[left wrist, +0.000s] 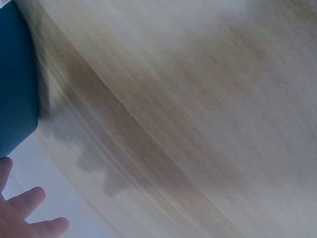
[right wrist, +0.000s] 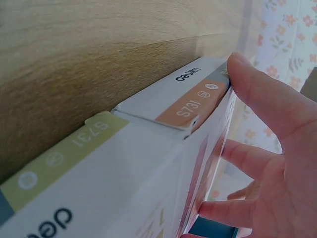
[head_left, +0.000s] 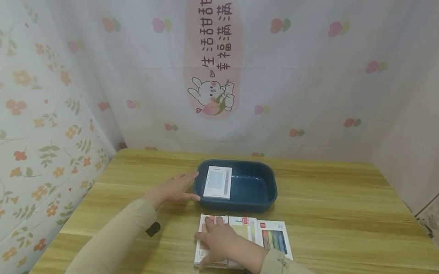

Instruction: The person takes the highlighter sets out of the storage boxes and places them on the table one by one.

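My left hand [head_left: 174,190] is at the left end of a dark blue plastic tray [head_left: 273,195], fingers spread and fingertips right at its rim. Inside the tray, toward the left, lies a flat white box with a pale blue front [head_left: 218,182]. My right hand [head_left: 222,243] lies over a flat white box with an orange label [right wrist: 190,101], its thumb at the near edge and its fingers extended across the top. Beside that box is a similar one with a yellow-green label [right wrist: 69,158]. To its right, a white box [head_left: 277,239] shows coloured sticks through a window.
The boxes lie side by side on a wood-grain table [head_left: 338,217], just in front of the tray. A white curtain [head_left: 314,84] with printed fruit hangs behind the table. A flower-patterned curtain [head_left: 8,127] hangs along the left side.
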`<state>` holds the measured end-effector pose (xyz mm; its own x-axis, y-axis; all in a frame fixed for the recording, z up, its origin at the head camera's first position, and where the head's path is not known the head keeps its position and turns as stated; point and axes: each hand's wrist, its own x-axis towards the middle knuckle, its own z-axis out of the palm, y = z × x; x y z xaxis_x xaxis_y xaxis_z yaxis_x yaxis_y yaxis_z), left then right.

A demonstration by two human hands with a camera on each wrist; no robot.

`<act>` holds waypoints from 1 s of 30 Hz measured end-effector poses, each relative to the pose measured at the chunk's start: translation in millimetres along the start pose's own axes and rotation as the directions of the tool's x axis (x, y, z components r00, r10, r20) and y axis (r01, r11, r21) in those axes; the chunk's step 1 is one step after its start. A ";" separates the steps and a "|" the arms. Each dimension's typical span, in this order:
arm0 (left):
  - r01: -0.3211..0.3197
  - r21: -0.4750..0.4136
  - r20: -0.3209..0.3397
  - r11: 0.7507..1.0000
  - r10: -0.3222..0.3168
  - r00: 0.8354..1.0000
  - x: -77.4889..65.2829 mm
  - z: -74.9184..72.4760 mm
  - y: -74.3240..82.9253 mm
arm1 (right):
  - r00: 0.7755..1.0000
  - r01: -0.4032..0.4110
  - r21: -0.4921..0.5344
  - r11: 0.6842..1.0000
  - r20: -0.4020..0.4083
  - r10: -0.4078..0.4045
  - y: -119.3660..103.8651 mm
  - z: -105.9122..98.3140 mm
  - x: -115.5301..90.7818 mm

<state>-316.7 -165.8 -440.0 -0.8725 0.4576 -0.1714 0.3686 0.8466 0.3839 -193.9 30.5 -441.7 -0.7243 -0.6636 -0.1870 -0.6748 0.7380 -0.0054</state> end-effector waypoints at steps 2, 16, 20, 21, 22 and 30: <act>0.000 -0.001 -0.001 1.000 0.000 1.000 -0.1 -0.1 0.6 | 1.000 -0.001 -0.002 1.000 -0.001 0.001 0.2 0.0 -0.7; -0.010 -0.008 0.003 1.000 0.010 1.000 -2.9 -2.0 3.0 | 1.000 0.002 0.006 1.000 -0.012 -0.002 -0.4 -2.3 -6.1; 0.002 0.004 0.005 1.000 -0.002 1.000 -2.5 -2.0 3.6 | 1.000 -0.010 0.032 0.999 -0.026 0.011 -0.9 -1.2 -7.6; 0.006 0.004 0.005 1.000 -0.006 1.000 -2.4 -2.1 3.8 | 1.000 -0.011 0.037 0.999 -0.029 0.012 -1.2 -1.3 -8.1; 0.009 0.003 0.006 1.000 -0.009 1.000 -2.5 -2.1 4.0 | 0.999 -0.014 0.038 0.999 -0.032 0.015 -1.4 -1.3 -8.3; 0.004 -0.005 0.010 1.000 -0.004 1.000 -3.3 -2.6 4.2 | 1.000 -0.028 0.120 0.992 -0.002 0.028 5.1 -6.3 -7.7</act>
<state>-313.1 -164.4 -435.4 -0.8707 0.4567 -0.1825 0.3630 0.8472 0.3880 -192.7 38.6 -434.1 -0.7432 -0.6429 -0.1853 -0.6327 0.7654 -0.1182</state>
